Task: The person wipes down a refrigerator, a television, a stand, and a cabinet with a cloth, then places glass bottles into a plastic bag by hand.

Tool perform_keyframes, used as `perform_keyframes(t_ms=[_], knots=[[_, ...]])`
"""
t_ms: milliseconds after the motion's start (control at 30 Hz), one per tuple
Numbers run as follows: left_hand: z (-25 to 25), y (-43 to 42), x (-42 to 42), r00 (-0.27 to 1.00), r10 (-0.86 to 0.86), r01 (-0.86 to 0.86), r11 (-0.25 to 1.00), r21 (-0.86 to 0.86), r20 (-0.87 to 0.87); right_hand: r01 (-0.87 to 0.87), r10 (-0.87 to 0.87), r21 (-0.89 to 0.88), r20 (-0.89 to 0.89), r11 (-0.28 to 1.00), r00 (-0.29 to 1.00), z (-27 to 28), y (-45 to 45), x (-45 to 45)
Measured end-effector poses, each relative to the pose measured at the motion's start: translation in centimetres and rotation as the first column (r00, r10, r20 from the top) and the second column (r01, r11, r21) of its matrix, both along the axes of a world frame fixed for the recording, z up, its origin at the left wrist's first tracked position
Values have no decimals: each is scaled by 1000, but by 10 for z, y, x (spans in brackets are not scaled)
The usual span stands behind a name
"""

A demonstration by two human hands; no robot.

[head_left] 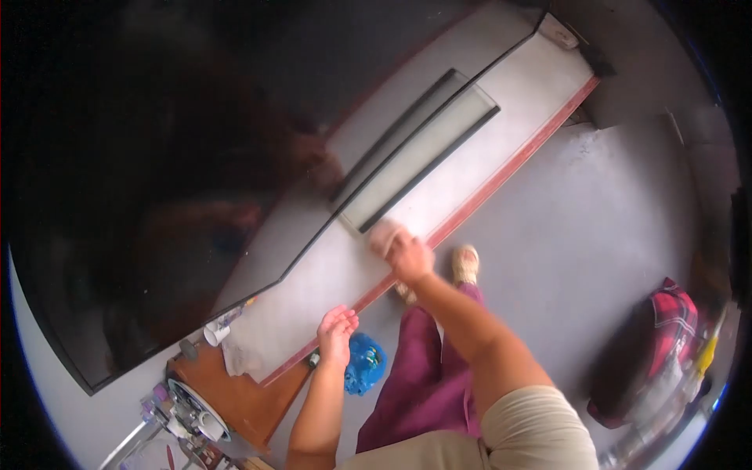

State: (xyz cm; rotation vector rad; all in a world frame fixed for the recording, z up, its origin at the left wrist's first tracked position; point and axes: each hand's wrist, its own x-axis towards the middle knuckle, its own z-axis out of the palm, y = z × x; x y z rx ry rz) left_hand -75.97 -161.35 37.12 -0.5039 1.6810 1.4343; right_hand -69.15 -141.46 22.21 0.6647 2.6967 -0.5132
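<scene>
Near the left hand (337,335) lies a blue bag (365,366), contents unclear.

Shows as pale pinkish-beige cloth (382,236), bunched, blurred. Held in right hand (410,258) over white top (278,325), just beside near end of dark-edged plate (427,160), left of red edge (501,186); contact hard to tell.
</scene>
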Motion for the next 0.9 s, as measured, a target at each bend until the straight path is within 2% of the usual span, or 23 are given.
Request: perform_keyframes(t_ms=[33, 67, 100, 133, 200, 233, 267, 300, 333, 367, 433, 500, 533, 633, 667, 700, 767, 800, 833, 867, 900], knots=[[1, -6, 1, 999, -34, 34, 999, 2, -14, 137, -123, 140, -106, 981, 987, -35, 11, 7], [0, -10, 2, 1000, 2, -2, 1000, -21, -23, 188, -196, 62, 144, 980, 970, -14, 55, 10], [0, -16, 4, 999, 35, -36, 998, -43, -28, 195, -101, 393, -248, 899, 964, -45, 78, 26], [-2, -19, 7, 997, 69, -71, 996, -60, -32, 228, -217, 140, -93, 963, 972, -21, 103, 27], [-9, -26, 21, 987, 157, -158, 985, -65, -25, 169, -142, 323, -108, 931, 984, 29, 86, 19], [-12, -26, 27, 981, 195, -196, 979, -65, -22, 181, -204, 177, 119, 967, 972, 15, 60, 9], [-11, -30, 35, 973, 228, -229, 971, -73, -18, -15, -5, 190, 105, 982, 994, 18, 32, 8], [-13, -30, 46, 977, 213, -213, 974, -76, 3, -149, 172, 264, -66, 953, 983, -23, 0, 17], [-11, -25, 54, 980, 199, -197, 979, -46, 23, -256, 254, 45, 57, 966, 966, -24, -16, 18], [-7, -19, 61, 983, 180, -179, 984, -13, 42, -85, 88, 43, -62, 995, 994, -25, -11, 15], [4, -14, 70, 990, 128, -130, 991, 22, 61, 253, -252, -31, -269, 967, 930, -32, 15, 20], [4, -20, 72, 993, 112, -113, 993, 18, 38, 329, -322, 17, -154, 944, 934, -7, 74, 20], [1, -26, 72, 994, 101, -102, 995, 16, 29, 228, -236, 103, 66, 968, 970, 22, 102, 18], [-17, -47, 72, 993, 115, -114, 993, -18, 40, 199, -249, 394, 79, 897, 965, 21, 88, 12], [-22, -53, 71, 995, 98, -98, 995, -2, 34, 206, -246, 288, 110, 935, 963, 17, 66, 6], [-22, -60, 73, 995, 91, -91, 996, 3, 31, 155, -124, 380, -105, 912, 987, -10, 30, 9], [-25, -72, 76, 996, 78, -78, 997, 0, 34, 61, 9, 383, -177, 922, 984, -29, -54, -2], [-26, -78, 76, 997, 65, -65, 998, -10, 43, -147, 149, 160, -1, 976, 989, -17, -88, -8], [-27, -83, 75, 997, 53, -52, 998, -17, 48, -191, 196, 147, -21, 970, 980, 14, -113, -13], [-28, -90, 73, 998, 50, -49, 999, -8, 50, -212, 208, -25, -109, 977, 972, 30, -131, -17], [-28, -98, 73, 997, 48, -48, 999, -1, 53, -244, 233, -85, -120, 966, 965, 37, -147, -19]])
